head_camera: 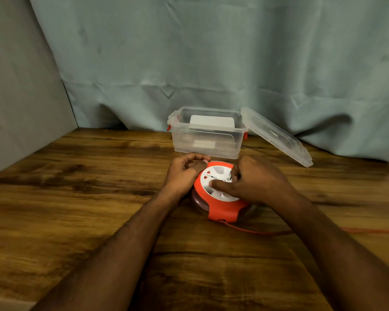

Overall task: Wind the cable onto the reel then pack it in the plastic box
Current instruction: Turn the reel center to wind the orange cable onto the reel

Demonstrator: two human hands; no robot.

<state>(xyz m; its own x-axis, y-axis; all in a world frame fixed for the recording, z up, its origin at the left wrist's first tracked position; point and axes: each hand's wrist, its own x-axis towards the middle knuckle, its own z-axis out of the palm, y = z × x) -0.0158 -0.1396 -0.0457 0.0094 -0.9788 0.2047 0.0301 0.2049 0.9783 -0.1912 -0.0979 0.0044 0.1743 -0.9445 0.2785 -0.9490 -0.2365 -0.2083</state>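
Cable (267, 232) runs out of the reel (220, 194) at centre frame toward the right edge, so I judge I'm mid-winding. My left hand (184, 171) grips the reel's left rim, fingers curled on it; my right hand (252, 180) has fingers bent onto the white hub. Next I need steady turning, then a lift into the open box (206, 140) just above.

From my feed I see a wooden table (76, 198) with dark, streaky grain filling the lower half of the view. Behind it hangs a pale blue-green curtain (211, 52), creased, its hem bunching onto the tabletop along the back edge. On the left a plain grey wall panel (20, 97) meets the table, and the light is dim and warm.
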